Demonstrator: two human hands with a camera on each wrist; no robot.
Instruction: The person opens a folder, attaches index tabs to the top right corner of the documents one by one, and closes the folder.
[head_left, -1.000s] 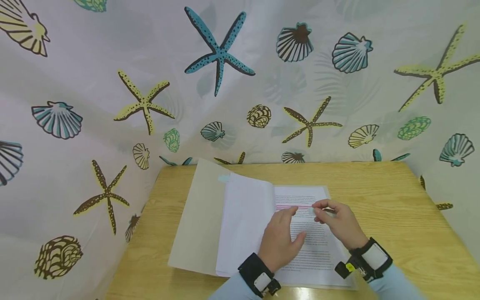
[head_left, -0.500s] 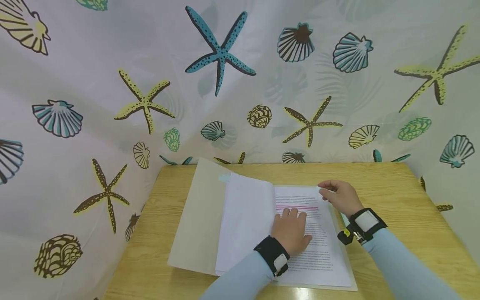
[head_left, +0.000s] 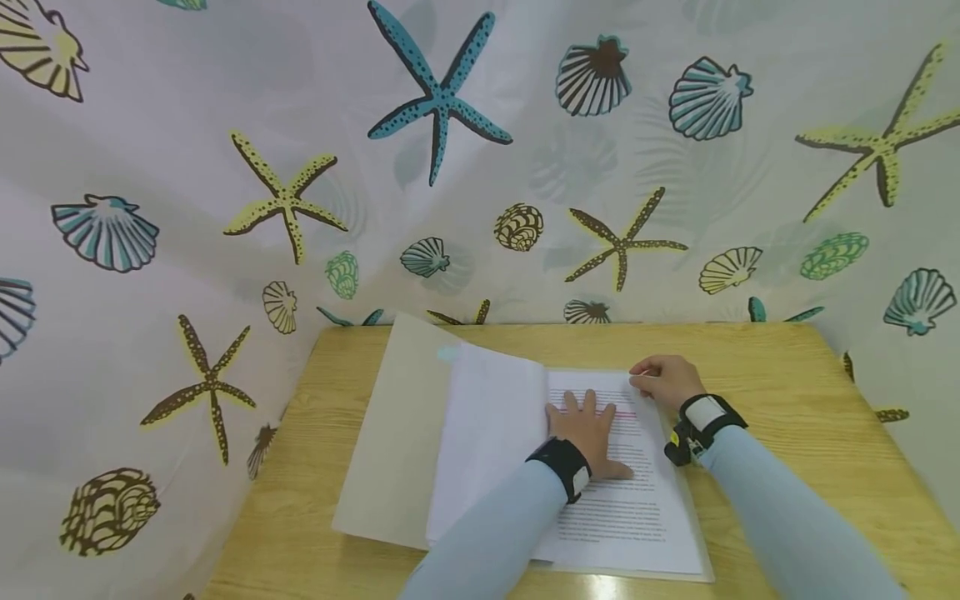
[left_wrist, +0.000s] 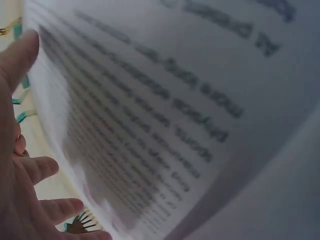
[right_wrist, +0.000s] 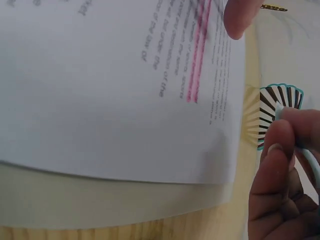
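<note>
An open cream folder (head_left: 386,450) lies on the table with a stack of printed sheets. The printed page (head_left: 615,521) on the right has pink highlighted lines (right_wrist: 196,60) near its top. My left hand (head_left: 587,433) rests on that page with its fingers spread. At the page's top right corner, my right hand (head_left: 667,381) pinches a pale blue sticky tab (right_wrist: 279,109) between thumb and forefinger. Another pale blue strip (right_wrist: 309,167) shows behind those fingers, and I cannot tell what it is. The turned-over sheets (head_left: 483,433) lie to the left of the page.
A similar pale blue tab (head_left: 448,353) sticks out at the top of the turned sheets. The wooden table (head_left: 795,433) extends to the right of the folder. A curtain (head_left: 480,175) printed with shells and starfish hangs behind and at both sides.
My left hand has moved up the page and spread its fingers flat. My right hand has moved from the highlighted lines up to the page's top right corner.
</note>
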